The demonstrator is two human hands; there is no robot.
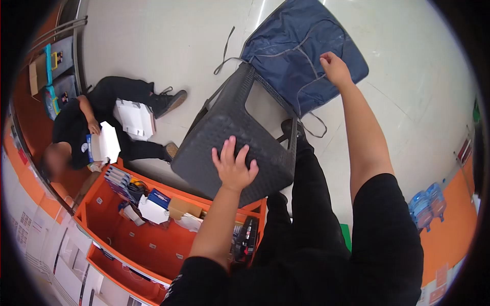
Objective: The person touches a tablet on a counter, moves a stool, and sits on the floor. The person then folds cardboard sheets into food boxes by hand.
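My left hand (234,164) lies with its fingers spread on a dark grey, woven-textured plastic stool (209,148), which is tilted and has an opening in one side. Beside the stool a navy blue cloth cover (286,38) with grey piping is spread out, its thin ties hanging loose at the corners. My right hand (334,68) is over the cover, fingers closed in a pinch. Whatever is between those fingers, if anything, is too small to make out.
An orange open cabinet (115,224) with boxes and cables stands at the lower left. Another person (102,120) sits on the floor, holding a white and blue carton (105,144). Blue water bottles (427,204) stand at the right. A shoe of mine is beside the stool.
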